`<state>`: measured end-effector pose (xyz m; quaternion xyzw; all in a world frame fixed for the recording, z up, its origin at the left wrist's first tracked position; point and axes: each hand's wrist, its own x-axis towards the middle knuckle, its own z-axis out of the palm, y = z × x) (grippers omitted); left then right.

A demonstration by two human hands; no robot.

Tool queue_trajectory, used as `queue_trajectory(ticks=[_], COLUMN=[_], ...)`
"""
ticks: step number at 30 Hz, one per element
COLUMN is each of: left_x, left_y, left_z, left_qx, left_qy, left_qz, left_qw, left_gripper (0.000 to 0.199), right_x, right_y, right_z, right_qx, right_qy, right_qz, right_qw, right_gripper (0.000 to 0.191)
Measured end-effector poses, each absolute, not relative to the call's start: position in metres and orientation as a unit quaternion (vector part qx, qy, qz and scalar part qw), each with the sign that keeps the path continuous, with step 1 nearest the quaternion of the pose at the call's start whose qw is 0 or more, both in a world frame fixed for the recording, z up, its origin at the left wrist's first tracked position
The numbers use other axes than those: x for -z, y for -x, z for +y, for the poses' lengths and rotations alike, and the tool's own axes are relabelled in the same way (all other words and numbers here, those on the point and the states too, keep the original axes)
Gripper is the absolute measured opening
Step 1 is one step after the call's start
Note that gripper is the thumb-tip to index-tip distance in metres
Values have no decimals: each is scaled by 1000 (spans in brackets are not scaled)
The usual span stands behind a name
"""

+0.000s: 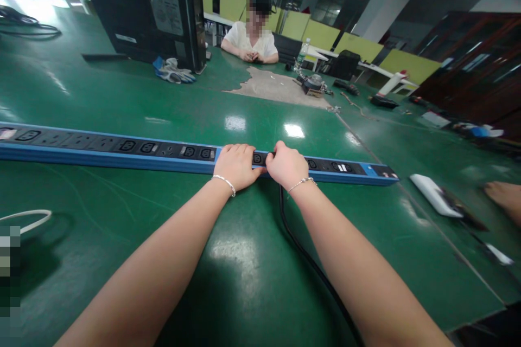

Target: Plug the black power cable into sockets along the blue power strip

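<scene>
A long blue power strip (183, 167) with black sockets along its face lies across the green table. My left hand (235, 167) is wrapped over the strip near its middle, with the thumb along the near side. Just to the right, my right hand (288, 165) is closed at the sockets, over the end of a black power cord (299, 246). That cord comes out beneath the palm and runs toward me between my forearms. My fingers mostly hide the cord's end, so I cannot tell how far it sits in a socket.
Across the green table (122, 103) sits a person (250, 43) in a white top. A black computer case (158, 16) and work gloves (174, 71) stand at the back left. A bottle (302, 54) is behind; a white box (435, 195) and another person's hand (504, 198) are at right.
</scene>
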<state>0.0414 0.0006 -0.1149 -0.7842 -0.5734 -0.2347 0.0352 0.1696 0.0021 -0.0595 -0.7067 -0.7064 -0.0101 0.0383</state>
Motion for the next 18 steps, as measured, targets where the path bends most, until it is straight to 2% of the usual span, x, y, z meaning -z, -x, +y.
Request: queue_trajectory(ticks=[6,10,12,14,18], left_x=[112,97,87,77,64], left_y=[-43,-58,-73,-89,-115], left_z=[-1,-9,-11,-9,2], left_qx=[237,259,239,197,141], left_qy=[782,753,745,741,737], left_qz=[-575,-605,-622,-639,-660], left_qw=[35,10,-30,-67,-39], left_gripper=[47,40,42,43,26], right_x=[68,74,81,90,114], right_y=[-176,-202,-216,-228,-238], right_z=[6,12,11,8,3], right_qx=[-2,-47,-14,40,93], right_qy=[695,660,667,674,645], right_qz=[-716,-742,-732,-718,-724], right_qw=[63,109,136,168,226], right_gripper=[29,43,47,43,36])
